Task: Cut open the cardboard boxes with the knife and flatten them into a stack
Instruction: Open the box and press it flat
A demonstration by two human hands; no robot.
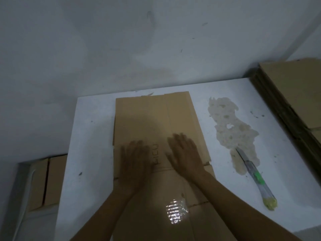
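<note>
Flattened box [156,122] mid-tabletop [90,136] | your left hand [134,160], right hand [185,153] flat, fingers spread, pressing it | knife [253,173] right of box | risk: taped flap springs up if released.

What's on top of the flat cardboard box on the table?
The left hand and right hand lie flat on the cardboard box, with shiny tape nearer the person. Print beneath the hands is hidden.

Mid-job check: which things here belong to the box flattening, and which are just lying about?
Job: flattened box under left hand and right hand; knife; cardboard stack, far right; boxes at lower left.
Lying about: rough patch on the table, beneath the knife blade.
</note>
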